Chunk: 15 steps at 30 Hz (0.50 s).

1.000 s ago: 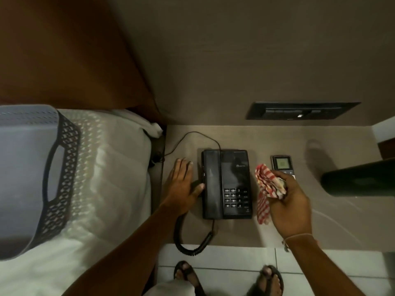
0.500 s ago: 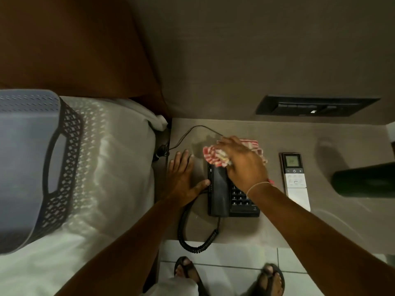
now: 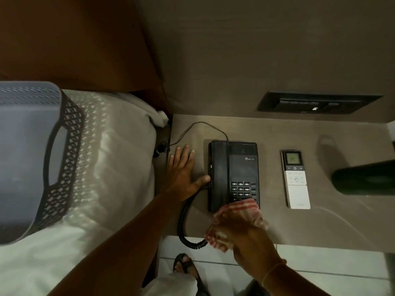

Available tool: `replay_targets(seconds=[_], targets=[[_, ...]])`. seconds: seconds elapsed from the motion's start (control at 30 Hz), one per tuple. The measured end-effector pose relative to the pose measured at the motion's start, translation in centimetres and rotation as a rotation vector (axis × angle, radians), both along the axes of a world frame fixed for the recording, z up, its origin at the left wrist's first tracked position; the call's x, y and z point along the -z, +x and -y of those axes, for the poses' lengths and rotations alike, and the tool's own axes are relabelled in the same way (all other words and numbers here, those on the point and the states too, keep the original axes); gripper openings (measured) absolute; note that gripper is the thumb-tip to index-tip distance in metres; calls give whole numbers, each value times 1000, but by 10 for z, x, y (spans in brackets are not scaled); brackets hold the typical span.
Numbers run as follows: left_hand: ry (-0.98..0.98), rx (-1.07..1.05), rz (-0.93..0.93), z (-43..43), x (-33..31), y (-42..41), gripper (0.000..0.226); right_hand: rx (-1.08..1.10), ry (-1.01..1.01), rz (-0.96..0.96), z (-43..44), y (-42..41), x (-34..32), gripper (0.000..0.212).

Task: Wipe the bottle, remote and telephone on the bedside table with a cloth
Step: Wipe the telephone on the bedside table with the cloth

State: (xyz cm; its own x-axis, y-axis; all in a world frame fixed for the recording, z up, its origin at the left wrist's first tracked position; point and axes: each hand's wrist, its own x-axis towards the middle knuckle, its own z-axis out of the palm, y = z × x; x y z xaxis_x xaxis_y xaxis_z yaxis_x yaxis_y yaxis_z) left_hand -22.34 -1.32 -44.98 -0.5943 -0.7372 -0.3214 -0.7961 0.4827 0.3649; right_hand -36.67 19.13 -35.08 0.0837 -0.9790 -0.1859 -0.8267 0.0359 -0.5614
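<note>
Nearest to us, the right hand (image 3: 245, 236) is closed around a bunched red-and-white checked cloth (image 3: 239, 212); the cloth's leading fold touches the near edge of the telephone (image 3: 234, 176), covering the lowest keypad row. Motion blur on the fingers, so we cannot tell exactly how the grip sits. A thin band circles the right wrist.

At 9 o'clock from the phone, our left hand (image 3: 182, 174) lies flat on the bedside table (image 3: 333, 218), fingers spread wide, holding nothing; the thumb tip touches the phone's left side by the handset. The coiled cord (image 3: 186, 227) loops from under that thumb over the table's near edge. A sandalled foot (image 3: 186, 265) shows on the tiles below.

At 3 o'clock from the phone, apart from it, the white remote (image 3: 296, 180) lies flat, screen end away from us. Further toward 3 o'clock, a dark bottle (image 3: 363, 178), partly cut by the frame edge.

At 9 o'clock, a grey perforated basket (image 3: 32, 159) sits on the white bed. At 12 to 1 o'clock, a dark switch panel (image 3: 316, 103) is set in the wall
</note>
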Motion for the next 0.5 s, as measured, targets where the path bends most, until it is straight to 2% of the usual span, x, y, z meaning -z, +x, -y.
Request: replay_targets(seconds=[0.07, 0.17, 0.23, 0.33, 0.4, 0.5], targets=[[11, -2, -19, 0, -1, 0, 110, 248, -56, 120, 18, -17, -18, 53], [23, -9, -36, -1, -4, 0, 112, 460, -223, 82, 75, -48, -34, 63], [21, -12, -20, 0, -5, -1, 111, 404, -249, 11, 121, -58, -36, 60], [14, -17, -17, -1, -2, -2, 111, 118, -113, -108, 148, -54, -20, 56], [12, -16, -18, -1, 0, -2, 111, 37, -62, -141, 133, -45, -5, 59], [7, -3, -20, -2, -1, -1, 112, 30, -104, -96, 90, -33, 6, 54]])
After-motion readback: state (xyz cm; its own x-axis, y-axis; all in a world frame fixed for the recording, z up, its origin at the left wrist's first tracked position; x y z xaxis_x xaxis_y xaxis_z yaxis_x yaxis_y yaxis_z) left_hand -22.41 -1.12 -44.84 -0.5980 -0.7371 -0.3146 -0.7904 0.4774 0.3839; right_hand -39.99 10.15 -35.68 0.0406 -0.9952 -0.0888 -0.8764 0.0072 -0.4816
